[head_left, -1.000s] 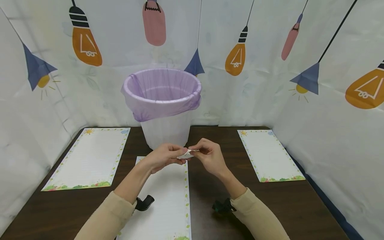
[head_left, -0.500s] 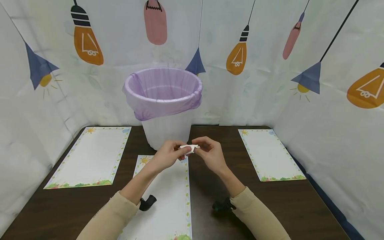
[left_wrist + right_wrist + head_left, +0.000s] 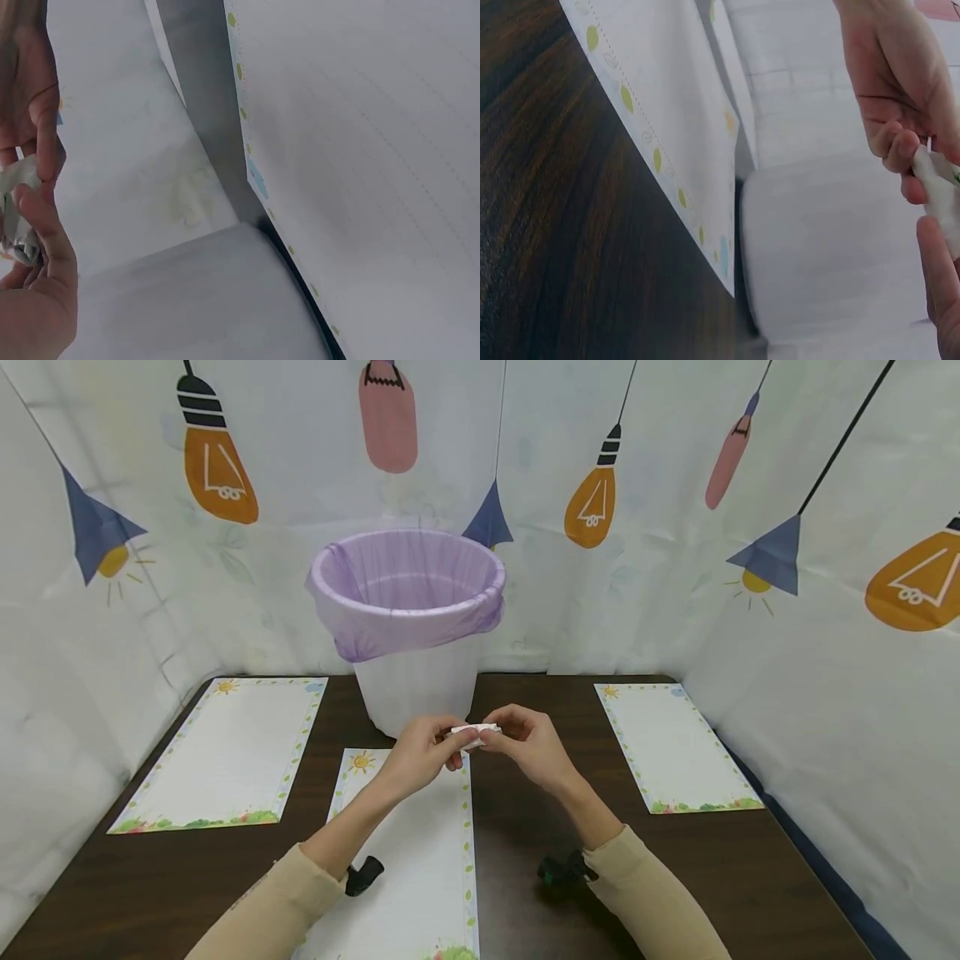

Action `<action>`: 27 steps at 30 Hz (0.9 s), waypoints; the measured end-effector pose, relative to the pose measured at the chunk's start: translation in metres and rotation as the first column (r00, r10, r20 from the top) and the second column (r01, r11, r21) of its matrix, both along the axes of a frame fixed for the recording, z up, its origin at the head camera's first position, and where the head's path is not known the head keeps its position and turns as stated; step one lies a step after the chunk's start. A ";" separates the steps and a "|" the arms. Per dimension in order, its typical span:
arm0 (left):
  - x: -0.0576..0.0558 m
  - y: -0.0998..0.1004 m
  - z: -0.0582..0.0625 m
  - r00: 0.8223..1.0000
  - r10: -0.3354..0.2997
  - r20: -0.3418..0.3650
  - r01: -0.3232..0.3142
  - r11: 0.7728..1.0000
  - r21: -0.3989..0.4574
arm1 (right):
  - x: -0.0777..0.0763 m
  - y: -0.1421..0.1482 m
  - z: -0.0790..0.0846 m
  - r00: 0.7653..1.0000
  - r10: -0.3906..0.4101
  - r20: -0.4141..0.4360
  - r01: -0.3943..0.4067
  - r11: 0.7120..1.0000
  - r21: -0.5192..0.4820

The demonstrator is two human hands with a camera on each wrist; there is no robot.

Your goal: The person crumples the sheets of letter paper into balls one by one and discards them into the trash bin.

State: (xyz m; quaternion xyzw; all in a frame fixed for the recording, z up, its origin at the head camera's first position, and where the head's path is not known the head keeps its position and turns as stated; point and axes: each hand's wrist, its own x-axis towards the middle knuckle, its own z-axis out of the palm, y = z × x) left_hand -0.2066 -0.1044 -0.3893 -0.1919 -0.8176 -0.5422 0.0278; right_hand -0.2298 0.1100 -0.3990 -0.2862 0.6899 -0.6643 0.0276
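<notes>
Between both hands is a small white crumpled piece [image 3: 477, 727], soft like a folded wrapper or paper; its exact kind cannot be told. My left hand [image 3: 420, 753] pinches its left end, thumb on top. The right hand [image 3: 529, 745] pinches the other end, its thumb close to the left one. In the left wrist view the crumpled piece [image 3: 22, 232] looks creased and greyish-white. In the right wrist view the white piece [image 3: 937, 187] is partly cut off at the edge. Both hands hover over the far end of the middle sheet [image 3: 405, 860].
Just behind the hands stands a white bin [image 3: 416, 685] with a purple liner [image 3: 408, 631] folded over its rim. Bordered sheets lie at left [image 3: 225, 752] and right [image 3: 667, 747] on the dark table [image 3: 540, 893]. A printed curtain [image 3: 667, 577] surrounds the table.
The white piece has turned from tilted to nearly level. My left thumb now lies over it, and the right thumb has come in closer to the left. The bin and sheets stay put.
</notes>
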 end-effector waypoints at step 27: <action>0.000 0.006 -0.012 0.996 0.084 0.014 -0.085 0.952 0.294 | -0.005 -0.003 -0.011 0.998 -0.009 -0.060 0.004 0.996 -0.084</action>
